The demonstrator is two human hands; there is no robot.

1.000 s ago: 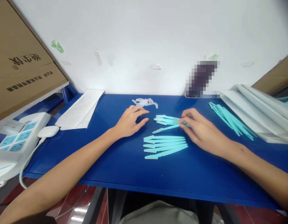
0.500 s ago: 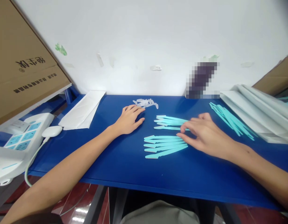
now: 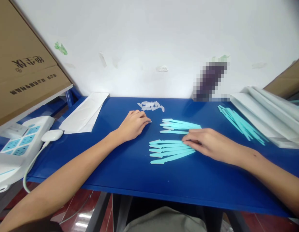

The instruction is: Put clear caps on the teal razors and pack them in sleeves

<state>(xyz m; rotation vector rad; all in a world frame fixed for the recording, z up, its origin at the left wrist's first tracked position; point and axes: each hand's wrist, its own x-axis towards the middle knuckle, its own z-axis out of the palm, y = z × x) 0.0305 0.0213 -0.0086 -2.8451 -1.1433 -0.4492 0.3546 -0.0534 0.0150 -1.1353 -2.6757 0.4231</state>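
Observation:
My left hand (image 3: 134,125) is pinched, a small whitish piece showing at its fingertips, just below the pile of translucent white pieces (image 3: 151,105). The fingers of my right hand (image 3: 202,140) close on the right end of a turquoise stick (image 3: 167,141), the top one of the lower group. That group's sticks lie fanned, notched ends to the left. Just above lies an upper group of turquoise sticks (image 3: 180,124), its lowest stick running toward my right fingers. More turquoise sticks (image 3: 241,124) lie in a heap at the right.
White paper sheets (image 3: 85,112) lie at the left, beside a power strip (image 3: 25,138) with a white plug and cable. Pale plastic sleeves (image 3: 267,116) cover the right back. Cardboard boxes (image 3: 23,58) flank the blue table (image 3: 130,170), and a white wall rises behind.
My left fingers have drawn together from spread, with a small piece now at their tips. My right fingers have come down and closed at the lower group's right end.

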